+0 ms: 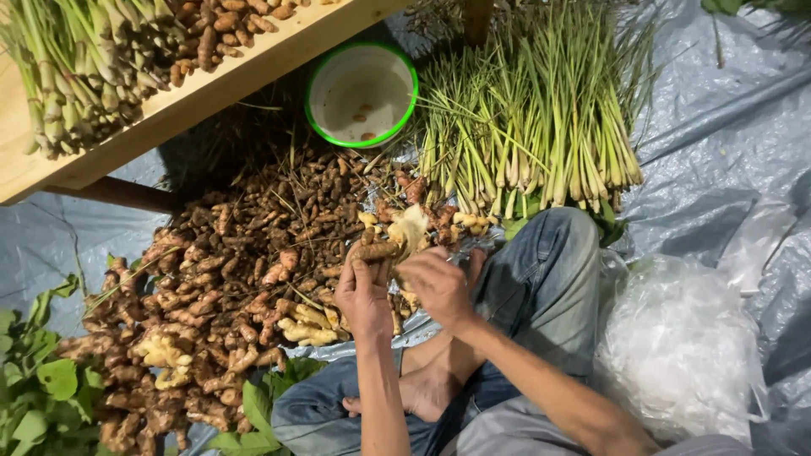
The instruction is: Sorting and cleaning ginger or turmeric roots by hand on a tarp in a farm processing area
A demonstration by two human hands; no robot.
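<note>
My left hand [365, 291] grips a brown knobbly rhizome [378, 250] and holds it up over my lap. My right hand [439, 283] is closed around the same piece's pale cut end [409, 230], close beside the left hand. Just beyond both hands lies a big heap of brown rhizomes [245, 262] on a grey tarp [710, 152]. My jeans-clad knee [545, 270] and bare foot [427, 388] are under the hands.
A bundle of lemongrass stalks [541, 127] lies beyond the knee. A white bowl with a green rim [361, 95] sits by a wooden table [211, 89] holding more stalks and rhizomes. Clear plastic bags [676, 346] lie at right, green leaves [42, 380] at left.
</note>
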